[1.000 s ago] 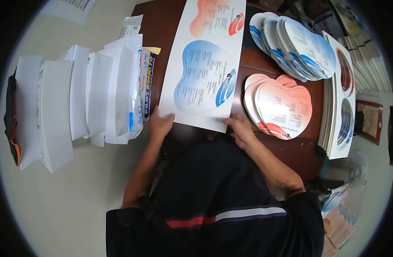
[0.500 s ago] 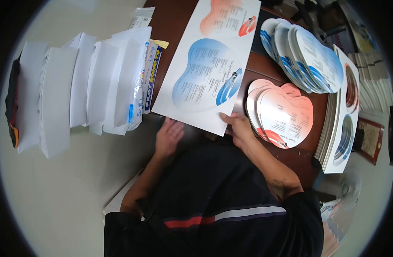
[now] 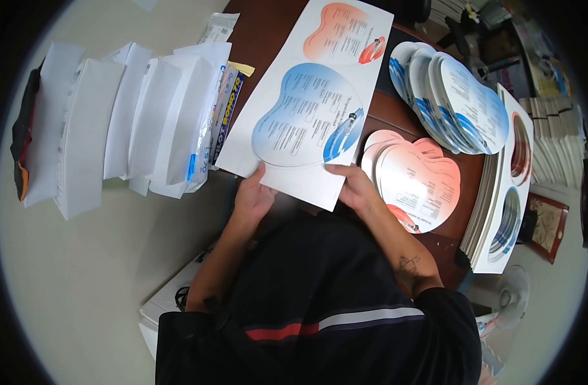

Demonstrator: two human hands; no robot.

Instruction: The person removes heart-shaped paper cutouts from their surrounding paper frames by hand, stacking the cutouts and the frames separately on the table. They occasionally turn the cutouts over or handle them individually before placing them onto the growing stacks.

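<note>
A large white printed sheet (image 3: 319,77) lies lengthwise on the brown table (image 3: 262,32), carrying a blue heart-shaped print near me and a pink one farther away. My left hand (image 3: 254,196) grips the sheet's near edge from below, thumb on top by the blue print. My right hand (image 3: 355,185) pinches the same near edge at its right corner. The near end of the sheet is lifted off the table.
A pile of cut pink shapes (image 3: 419,183) lies just right of my right hand, with fanned blue shapes (image 3: 457,96) beyond. Punched-out sheets (image 3: 505,192) stack at the table's right edge. White paper reams (image 3: 114,122) stand on the floor to the left.
My left hand left the sheet, dropped toward me, then came back to grip its near edge. The sheet swung clockwise and its near end rose. My right hand stayed on the corner.
</note>
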